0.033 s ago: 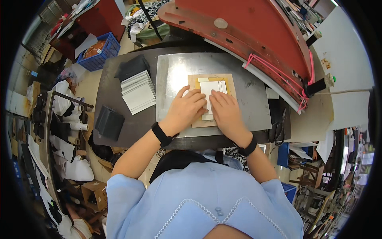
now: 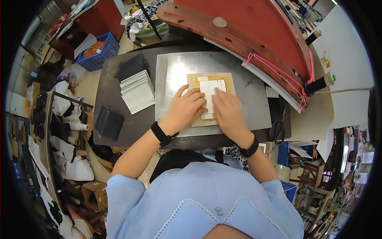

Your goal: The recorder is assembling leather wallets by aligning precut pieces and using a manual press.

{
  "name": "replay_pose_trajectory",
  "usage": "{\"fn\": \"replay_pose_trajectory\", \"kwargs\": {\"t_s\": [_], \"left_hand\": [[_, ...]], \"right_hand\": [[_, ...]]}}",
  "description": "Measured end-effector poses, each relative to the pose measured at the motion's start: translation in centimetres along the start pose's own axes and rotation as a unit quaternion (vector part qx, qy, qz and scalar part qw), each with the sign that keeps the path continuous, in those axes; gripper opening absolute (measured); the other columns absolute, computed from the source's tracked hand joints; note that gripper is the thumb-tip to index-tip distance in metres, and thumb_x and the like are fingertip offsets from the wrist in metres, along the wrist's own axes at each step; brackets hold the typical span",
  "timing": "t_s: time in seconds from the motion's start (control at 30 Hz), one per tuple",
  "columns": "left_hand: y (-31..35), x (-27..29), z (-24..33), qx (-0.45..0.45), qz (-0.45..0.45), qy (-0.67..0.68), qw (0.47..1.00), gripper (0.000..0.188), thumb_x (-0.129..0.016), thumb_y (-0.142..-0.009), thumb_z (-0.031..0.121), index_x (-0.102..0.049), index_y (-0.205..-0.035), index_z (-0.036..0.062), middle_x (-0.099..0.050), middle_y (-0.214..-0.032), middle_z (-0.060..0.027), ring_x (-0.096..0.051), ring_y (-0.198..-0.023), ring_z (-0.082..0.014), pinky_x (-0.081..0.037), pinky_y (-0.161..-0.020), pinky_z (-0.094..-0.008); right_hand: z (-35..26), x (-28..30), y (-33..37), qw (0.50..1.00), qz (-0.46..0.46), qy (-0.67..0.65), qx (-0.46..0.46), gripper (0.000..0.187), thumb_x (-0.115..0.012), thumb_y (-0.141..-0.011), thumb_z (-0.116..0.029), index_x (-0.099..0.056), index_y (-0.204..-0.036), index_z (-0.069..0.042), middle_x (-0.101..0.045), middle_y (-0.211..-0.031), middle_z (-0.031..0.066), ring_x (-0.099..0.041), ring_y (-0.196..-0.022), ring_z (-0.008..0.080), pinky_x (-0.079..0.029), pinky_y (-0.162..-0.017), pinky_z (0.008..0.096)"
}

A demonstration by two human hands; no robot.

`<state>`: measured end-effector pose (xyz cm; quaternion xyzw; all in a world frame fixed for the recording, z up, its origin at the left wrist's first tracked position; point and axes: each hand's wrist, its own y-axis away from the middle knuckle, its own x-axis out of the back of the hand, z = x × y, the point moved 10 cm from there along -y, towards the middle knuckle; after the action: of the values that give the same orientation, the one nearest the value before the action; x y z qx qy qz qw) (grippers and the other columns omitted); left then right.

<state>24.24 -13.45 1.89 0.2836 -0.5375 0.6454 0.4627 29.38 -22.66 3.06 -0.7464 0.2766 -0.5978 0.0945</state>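
A white rectangular card (image 2: 212, 88) lies flat on a tan board (image 2: 228, 76) with a yellow inner border, on top of a shiny metal plate (image 2: 171, 67). My left hand (image 2: 186, 106) rests at the card's left edge, its fingers partly bent and one finger raised apart from the others. Over the card's right side is my right hand (image 2: 229, 113), fingers stretched out and slightly blurred; it cannot be told whether the fingertips touch the card. Neither hand grips anything visible. The hands hide the card's lower sides.
On the table's left lie a fanned stack of white cards (image 2: 137, 93), a black stack (image 2: 133, 67) and a dark block (image 2: 109, 122). A red machine (image 2: 254, 28) with pink bands overhangs the far right. Black scissors (image 2: 277, 129) lie at the table's right edge. A blue crate (image 2: 99, 51) stands beyond.
My right hand has shifted slightly to the right, its fingers drawn a little away from the left hand, uncovering more of the card. My left hand stays almost in place.
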Motion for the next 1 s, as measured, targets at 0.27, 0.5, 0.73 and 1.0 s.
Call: {"fn": "replay_pose_trajectory", "kwargs": {"t_s": [0.27, 0.5, 0.73, 1.0], "left_hand": [[-0.2, -0.4, -0.4, 0.004, -0.022, 0.090, 0.996, 0.024, -0.073, -0.084, 0.020, -0.066, -0.101, 0.0055, -0.064, -0.115, -0.0102, -0.056, -0.122, -0.0286, -0.041, -0.106, -0.0432], [-1.0, -0.8, -0.1, 0.002, -0.080, 0.099, 0.992, 0.025, -0.073, -0.084, 0.020, -0.064, -0.100, 0.0033, -0.062, -0.114, -0.0130, -0.059, -0.111, -0.0306, -0.045, -0.098, -0.0390], [-1.6, -0.6, 0.2, -0.012, -0.138, 0.042, 0.989, 0.023, -0.068, -0.088, 0.023, -0.065, -0.101, 0.0040, -0.062, -0.116, -0.0141, -0.059, -0.108, -0.0329, -0.043, -0.100, -0.0416], [-2.1, 3.9, -0.2, 0.037, -0.016, 0.102, 0.994, 0.021, -0.068, -0.090, 0.020, -0.066, -0.103, 0.0026, -0.061, -0.119, -0.0159, -0.058, -0.110, -0.0354, -0.045, -0.095, -0.0412]], "right_hand": [[5.1, 1.1, 2.1, 0.975, 0.024, -0.132, -0.178, 0.030, -0.065, -0.088, -0.013, -0.065, -0.114, 0.001, -0.066, -0.117, 0.0152, -0.058, -0.103, 0.0342, -0.045, -0.089, 0.0443], [3.1, 0.6, 2.8, 0.994, 0.043, 0.009, -0.098, 0.034, -0.071, -0.083, -0.018, -0.067, -0.112, 0.000, -0.063, -0.123, 0.0158, -0.057, -0.107, 0.0329, -0.045, -0.088, 0.0429], [6.4, 9.3, 3.6, 0.974, 0.179, 0.052, -0.132, 0.048, -0.072, -0.084, -0.021, -0.058, -0.125, -0.001, -0.052, -0.135, 0.0218, -0.052, -0.120, 0.0378, -0.040, -0.103, 0.0455], [22.8, 25.0, 8.2, 0.848, 0.398, -0.190, -0.293, 0.065, -0.076, -0.087, -0.018, -0.042, -0.137, 0.004, -0.052, -0.130, 0.0156, -0.050, -0.120, 0.0260, -0.037, -0.106, 0.0363]]}}
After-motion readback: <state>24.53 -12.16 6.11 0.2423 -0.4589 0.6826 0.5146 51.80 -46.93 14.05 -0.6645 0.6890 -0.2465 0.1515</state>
